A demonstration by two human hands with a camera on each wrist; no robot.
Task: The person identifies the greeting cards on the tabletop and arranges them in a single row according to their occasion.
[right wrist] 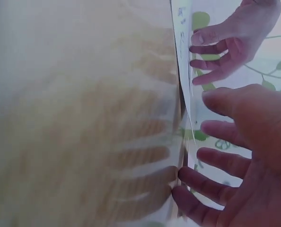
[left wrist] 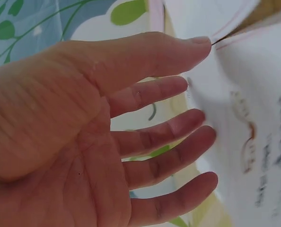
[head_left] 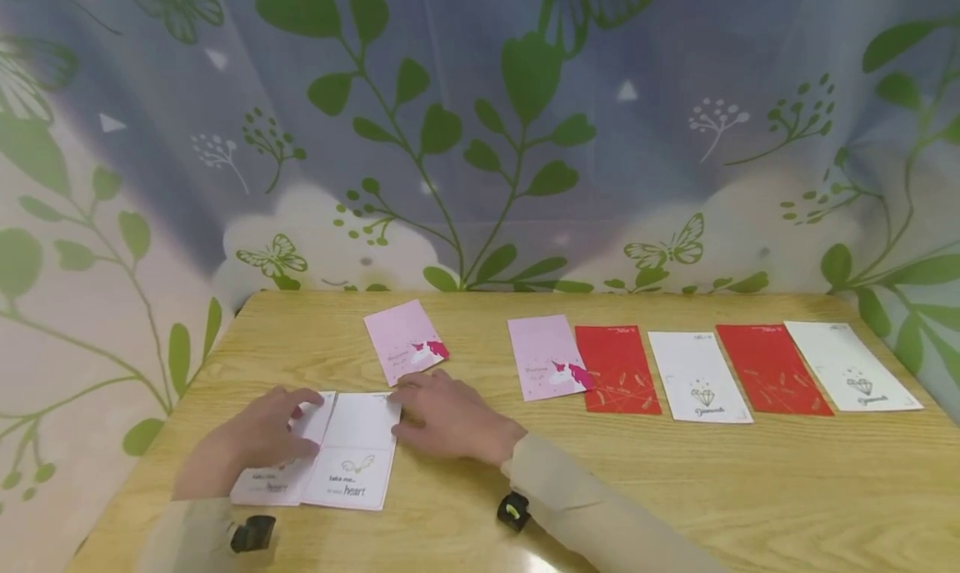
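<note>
Two white cards with pink borders lie side by side at the table's left: the left card [head_left: 273, 494] is partly covered by the left hand [head_left: 262, 431], the right card [head_left: 352, 464] shows gold wings and "heart". In the left wrist view the left hand [left wrist: 98, 127] has its fingers spread, tips at the white card [left wrist: 240, 118]. My right hand [head_left: 450, 414] rests at the upper right edge of the right card. The right wrist view shows the right hand [right wrist: 240, 161] with fingers extended beside the card edge; whether it grips cannot be told.
Behind the hands lies a pink unicorn card [head_left: 397, 339]. To the right, a row holds another pink card [head_left: 540, 348], a red card [head_left: 618, 356], a white card [head_left: 697, 373], a second red card [head_left: 768, 364] and a second white card [head_left: 847, 360]. A patterned curtain hangs behind.
</note>
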